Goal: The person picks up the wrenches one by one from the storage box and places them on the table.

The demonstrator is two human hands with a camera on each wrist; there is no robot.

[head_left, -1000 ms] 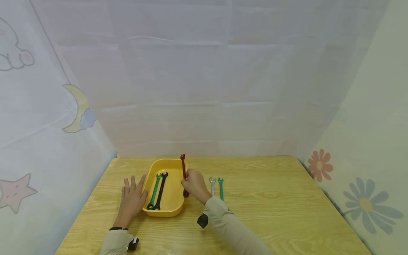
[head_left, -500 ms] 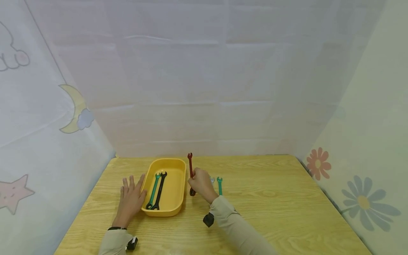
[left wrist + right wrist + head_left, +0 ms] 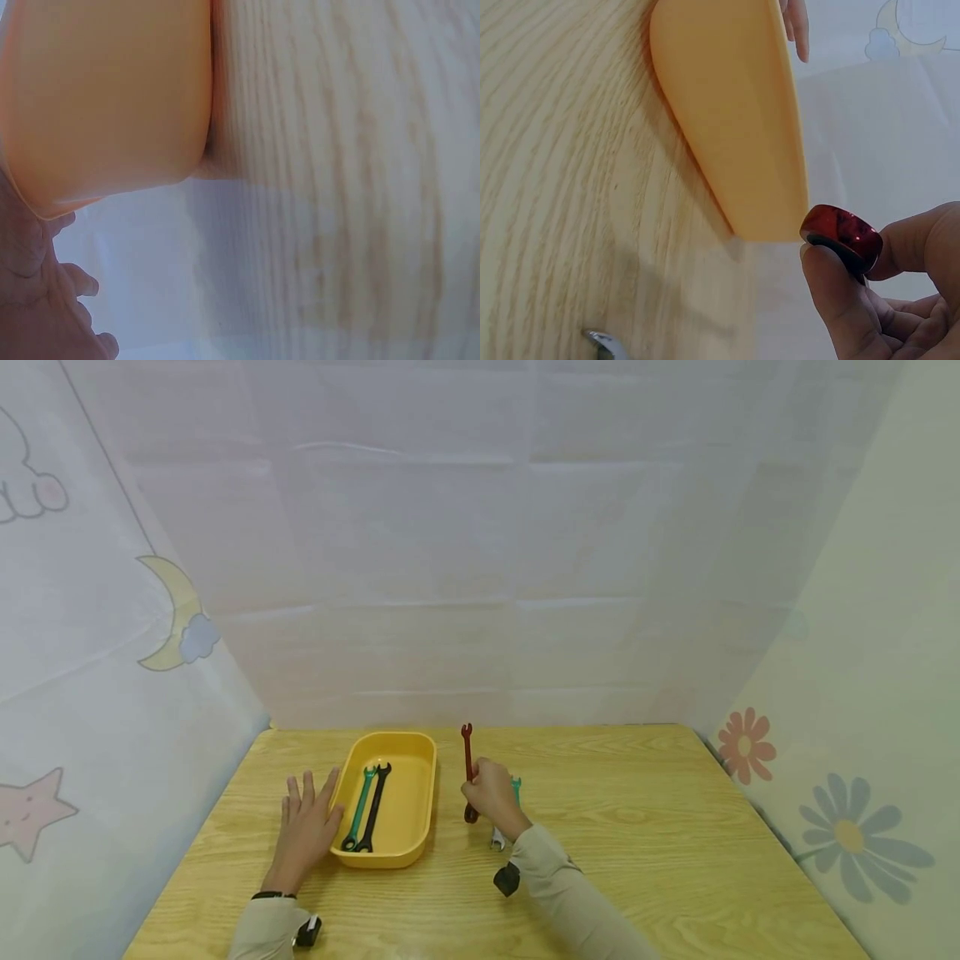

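My right hand (image 3: pixel 491 793) pinches a red wrench (image 3: pixel 468 752) above the table, just right of a yellow tray (image 3: pixel 432 793). The wrench's ring end (image 3: pixel 844 236) shows between thumb and fingers in the right wrist view. My left hand (image 3: pixel 306 827) rests against the tray's left rim with its fingers spread and straight. Inside the tray, a green wrench (image 3: pixel 360 808) and a black wrench (image 3: pixel 375 808) lie side by side. A silver wrench (image 3: pixel 497 839) and a second green wrench (image 3: pixel 517 787) lie on the table, partly hidden by my right hand and forearm.
The wooden table (image 3: pixel 637 827) extends right of the wrenches and in front of the tray. A pale sheet (image 3: pixel 465 568) stands along its back edge, with patterned sheets at both sides.
My right hand has moved right with the red wrench, from the tray's right rim to over the silver wrench. The left hand has stayed at the tray.
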